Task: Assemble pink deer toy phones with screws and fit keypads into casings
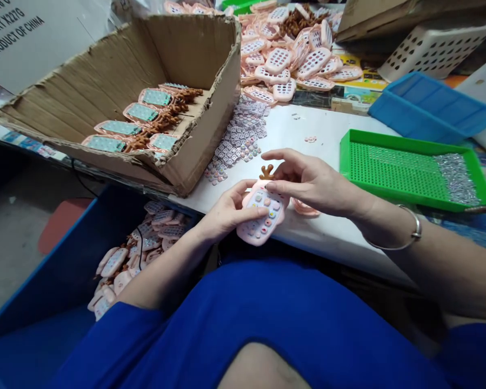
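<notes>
A pink toy phone (255, 226) with small coloured buttons is held over the table's front edge, its face turned up. My left hand (231, 212) grips its left side, thumb lying across the buttons. At the top end, my right hand (307, 181) has its thumb on the phone's upper edge and its fingers by a brown antler piece (266, 172). The antler stands up from the phone's top; its second half, if any, is hidden by my right hand. A pink shell part (306, 207) lies on the table just beneath my right hand.
A cardboard box (202, 129) holds several teal-faced pieces. Button sheets (243, 132) lie beside it, and pink shells (277, 60) are heaped behind. To the right are a green tray (392, 167) of screws and a blue basket (433, 105). A blue bin (52, 281) of toy phones stands below left.
</notes>
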Motion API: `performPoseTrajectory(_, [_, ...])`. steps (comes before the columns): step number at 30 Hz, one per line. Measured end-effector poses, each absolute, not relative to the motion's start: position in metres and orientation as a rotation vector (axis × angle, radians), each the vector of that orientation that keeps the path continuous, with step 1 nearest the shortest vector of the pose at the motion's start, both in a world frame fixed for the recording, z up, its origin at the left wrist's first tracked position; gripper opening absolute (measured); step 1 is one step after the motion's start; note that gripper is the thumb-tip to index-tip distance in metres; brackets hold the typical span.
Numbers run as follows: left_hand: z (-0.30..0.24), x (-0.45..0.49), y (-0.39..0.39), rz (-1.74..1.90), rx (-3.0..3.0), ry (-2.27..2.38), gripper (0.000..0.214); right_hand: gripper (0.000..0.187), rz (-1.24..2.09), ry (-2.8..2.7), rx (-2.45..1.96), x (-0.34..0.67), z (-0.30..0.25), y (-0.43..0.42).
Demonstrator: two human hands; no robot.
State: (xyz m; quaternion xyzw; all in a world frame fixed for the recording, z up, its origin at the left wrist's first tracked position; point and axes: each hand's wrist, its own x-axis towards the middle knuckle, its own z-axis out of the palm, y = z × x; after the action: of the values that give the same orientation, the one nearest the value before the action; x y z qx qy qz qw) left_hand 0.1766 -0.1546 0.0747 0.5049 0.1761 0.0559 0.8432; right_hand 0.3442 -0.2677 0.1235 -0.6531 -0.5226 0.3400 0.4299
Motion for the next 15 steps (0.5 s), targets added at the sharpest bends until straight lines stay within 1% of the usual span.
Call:
performPoseTrajectory(2, [0.074, 0.171, -0.155, 0.092, 1.039, 0.391, 0.054, 0.045, 0.805, -1.323, -1.643, 0.342, 0.125, -0.268])
performPoseTrajectory(7, [0.067, 0.134, -0.137, 0.102, 1.026, 0.444, 0.052, 0.045, 0.603, -1.199, -1.682, 0.357, 0.130, -0.282])
performPoseTrajectory(10, [0.064, 0.098, -0.116, 0.064, 1.014, 0.460, 0.056, 0.039, 0.544, -1.124, -1.724, 0.373, 0.130, -0.294])
performPoseTrajectory(13, [0.065, 0.059, -0.096, 0.002, 1.032, 0.636, 0.061, 0.031, 0.480, -1.077, -1.740, 0.383, 0.128, -0.304])
performPoseTrajectory(15, [0.065, 0.033, -0.083, -0.079, 1.153, 0.806, 0.060, 0.026, 0.415, -1.056, -1.754, 0.385, 0.126, -0.310])
